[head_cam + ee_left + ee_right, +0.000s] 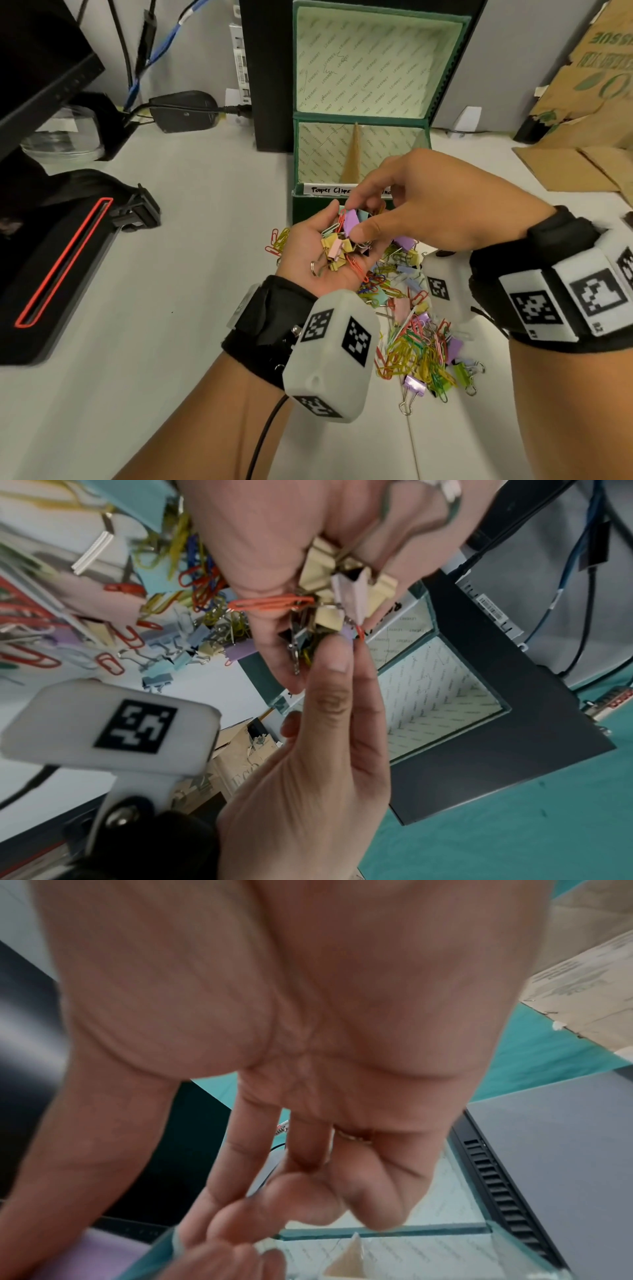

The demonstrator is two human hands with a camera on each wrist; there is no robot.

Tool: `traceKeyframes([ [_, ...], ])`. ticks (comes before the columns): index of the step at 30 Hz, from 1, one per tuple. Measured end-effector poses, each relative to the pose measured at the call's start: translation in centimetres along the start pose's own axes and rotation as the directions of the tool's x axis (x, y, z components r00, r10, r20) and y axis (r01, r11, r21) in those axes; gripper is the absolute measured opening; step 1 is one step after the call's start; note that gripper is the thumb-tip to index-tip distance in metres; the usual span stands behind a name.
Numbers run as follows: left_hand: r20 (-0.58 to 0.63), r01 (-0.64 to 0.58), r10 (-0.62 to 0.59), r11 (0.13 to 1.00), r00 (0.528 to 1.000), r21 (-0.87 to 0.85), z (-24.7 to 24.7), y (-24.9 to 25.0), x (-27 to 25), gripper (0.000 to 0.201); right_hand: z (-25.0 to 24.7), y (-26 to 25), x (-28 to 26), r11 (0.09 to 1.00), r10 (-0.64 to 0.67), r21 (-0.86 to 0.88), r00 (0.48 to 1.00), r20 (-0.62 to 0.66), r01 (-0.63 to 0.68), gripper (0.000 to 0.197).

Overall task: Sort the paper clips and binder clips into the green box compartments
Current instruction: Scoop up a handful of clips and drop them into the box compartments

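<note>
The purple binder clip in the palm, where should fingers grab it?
Pinch the purple binder clip across its flat body, coming from above. It lies on top of the clips cupped in the left hand, where the right hand already reaches. Its wire handles look buried, probably tangled.

Mixed clips [416,337] before green box [318,209]

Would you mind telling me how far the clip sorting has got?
Barely begun: the visible parts of the green box compartments look empty. In hand: the left hand cups a mixed handful of clips while the right hand pinches a purple binder clip from it. Left: the mixed pile on the table.
</note>
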State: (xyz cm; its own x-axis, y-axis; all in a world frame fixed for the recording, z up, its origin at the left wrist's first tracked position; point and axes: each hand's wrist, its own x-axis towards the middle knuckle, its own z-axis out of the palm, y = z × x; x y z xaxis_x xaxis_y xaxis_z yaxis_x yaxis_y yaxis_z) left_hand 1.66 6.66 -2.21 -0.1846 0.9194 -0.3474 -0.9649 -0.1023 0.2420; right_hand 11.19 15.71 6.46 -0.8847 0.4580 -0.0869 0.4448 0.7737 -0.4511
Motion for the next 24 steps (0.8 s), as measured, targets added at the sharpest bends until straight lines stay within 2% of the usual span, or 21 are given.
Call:
traceKeyframes([
  [4,-0.004,0.000,0.000,1.000,1.000,-0.018,0.3,-0.2,-0.1,0.038,-0.7,0.0,-0.6,0.998,0.013,0.066,1.000,-0.024,-0.011,0.025],
  [9,-0.002,-0.032,0.032,0.999,0.999,-0.034,-0.1,0.2,0.1,0.041,-1.7,0.1,-1.4,0.991,0.028,0.130,0.998,-0.048,-0.021,0.022],
  [16,0.048,-0.031,0.034,0.998,0.998,-0.061,0.0,0.1,-0.2,0.048,-2.4,-0.1,-2.0,0.993,-0.008,0.114,0.989,-0.150,0.025,0.028],
  [21,0.035,-0.037,0.038,0.998,0.999,-0.043,0.3,-0.1,-0.3,0.034,-2.1,-0.2,-1.7,0.976,-0.041,0.209,0.991,-0.124,0.066,0.027],
  [24,0.027,-0.034,0.035,0.998,0.999,-0.054,0.1,-0.1,-0.2,0.041,-2.2,0.0,-1.7,0.967,-0.057,0.239,0.987,-0.153,0.093,0.028],
])
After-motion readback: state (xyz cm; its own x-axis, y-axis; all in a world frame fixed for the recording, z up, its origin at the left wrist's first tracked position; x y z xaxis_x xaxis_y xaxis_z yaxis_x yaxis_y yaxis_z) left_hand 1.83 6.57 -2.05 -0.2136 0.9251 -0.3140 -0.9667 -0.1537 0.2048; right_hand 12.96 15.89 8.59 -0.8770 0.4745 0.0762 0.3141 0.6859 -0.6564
